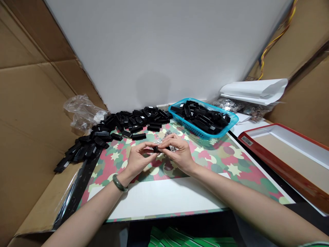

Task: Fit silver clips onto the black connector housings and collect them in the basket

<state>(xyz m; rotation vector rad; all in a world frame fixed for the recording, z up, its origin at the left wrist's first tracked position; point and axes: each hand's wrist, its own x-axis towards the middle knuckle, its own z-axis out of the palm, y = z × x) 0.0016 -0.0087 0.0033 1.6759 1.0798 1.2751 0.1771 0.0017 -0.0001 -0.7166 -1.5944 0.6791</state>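
Observation:
Over the middle of the patterned mat, my left hand (pixel 140 156) and my right hand (pixel 178 151) meet around a small black plastic piece (pixel 156 149). Thumb and fingers of each hand pinch it from either side. What detail the piece carries is mostly covered by my fingertips. Just behind my hands lies a little heap of small shiny metal parts (pixel 168 134), partly hidden by my right hand. Many similar black pieces (pixel 136 120) are piled along the back and left of the table.
A blue plastic basket (pixel 232 125) full of black pieces stands at the back right. Beside it are bags of small parts (pixel 227 104) under rolled white paper (pixel 253 90). A red-edged box lid (pixel 280 164) lies right. Clear plastic bags (pixel 83 111) sit left. Cardboard walls (pixel 28 113) flank the table.

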